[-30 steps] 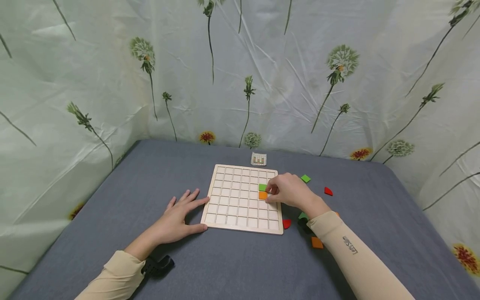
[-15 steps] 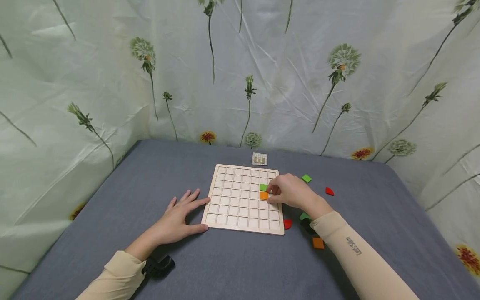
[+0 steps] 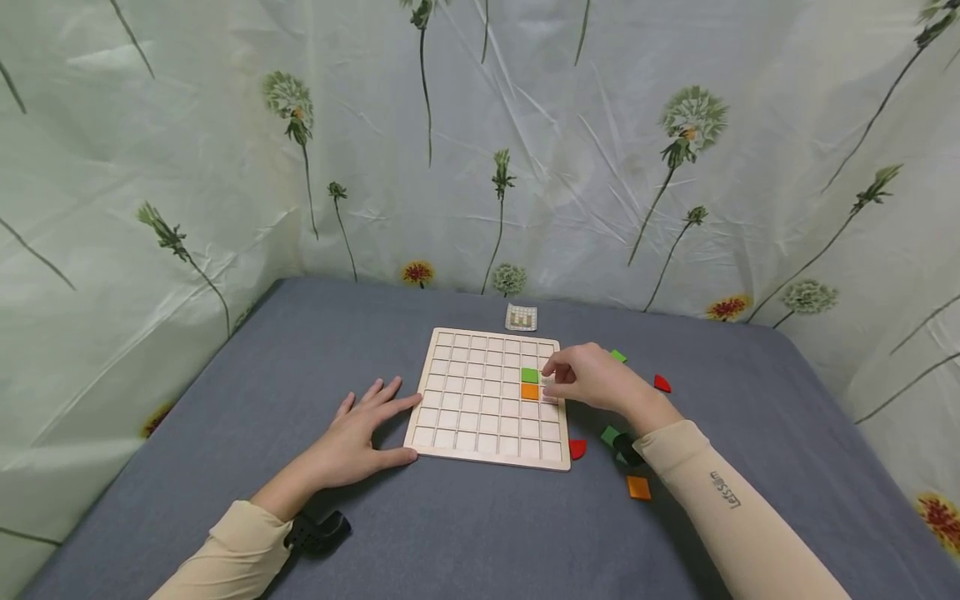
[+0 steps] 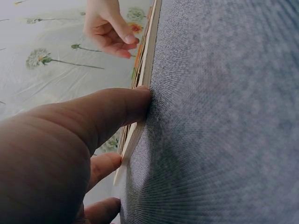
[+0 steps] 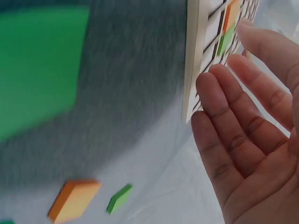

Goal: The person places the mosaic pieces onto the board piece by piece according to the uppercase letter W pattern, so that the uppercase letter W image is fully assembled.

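Observation:
A wooden grid board (image 3: 468, 418) lies on the grey cloth. In its cells, one behind the other, sit a green square tile (image 3: 529, 375) and an orange square tile (image 3: 530, 392). My left hand (image 3: 341, 442) rests at the board's left edge, thumb and fingertips touching the side with fingers spread. Just right of the two tiles, my right hand (image 3: 600, 382) hovers over the board. In the right wrist view its fingers are loosely bent and hold nothing, with the tiles beyond the fingertips.
Right of the board lie loose pieces: a red quarter-round (image 3: 577, 449), another red piece (image 3: 662, 383), an orange square (image 3: 638, 488), a dark green piece (image 3: 610, 436) and a light green one (image 3: 618, 356). A small printed pattern card (image 3: 521, 317) lies behind the board.
My right hand has drawn back a little to the right, away from the green and orange tiles, which stay in their cells. My left hand stays at the board's edge.

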Available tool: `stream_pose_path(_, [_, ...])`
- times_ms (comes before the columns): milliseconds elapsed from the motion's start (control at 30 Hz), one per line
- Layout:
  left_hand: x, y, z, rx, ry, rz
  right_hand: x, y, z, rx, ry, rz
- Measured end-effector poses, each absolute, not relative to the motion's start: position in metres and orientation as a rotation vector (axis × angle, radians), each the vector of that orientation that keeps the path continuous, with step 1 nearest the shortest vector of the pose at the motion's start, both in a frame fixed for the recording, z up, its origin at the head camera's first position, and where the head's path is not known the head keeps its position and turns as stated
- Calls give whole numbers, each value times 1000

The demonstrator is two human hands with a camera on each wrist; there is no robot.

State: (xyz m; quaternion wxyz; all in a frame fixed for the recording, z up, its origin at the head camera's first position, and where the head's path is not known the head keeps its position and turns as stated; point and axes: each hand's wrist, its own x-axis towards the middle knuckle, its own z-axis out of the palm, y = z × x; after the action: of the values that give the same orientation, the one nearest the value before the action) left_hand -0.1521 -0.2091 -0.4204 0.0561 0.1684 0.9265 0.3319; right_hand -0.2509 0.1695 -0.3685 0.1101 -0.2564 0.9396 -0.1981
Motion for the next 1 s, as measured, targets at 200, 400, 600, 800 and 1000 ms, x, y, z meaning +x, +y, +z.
stream_pose_path(200, [-153,-210,-422,521,2814,1013,-259,192,-361,-648,2841,-615])
stream_pose_path(400, [-153,-210,-423,520,2819,1001,-267,221,-356,-560,2900,-603])
stream_pose_path(600, [-154,-211,-422,515,2825,987,-273,247,-356,-507,2899,-605])
stream_pose_path(800, [-154,-211,-423,523,2820,993,-279,269,-361,-390,2900,-629])
stream_pose_path(1000, [-154,-211,-427,510,2816,983,-286,282,-369,-357,2883,-594])
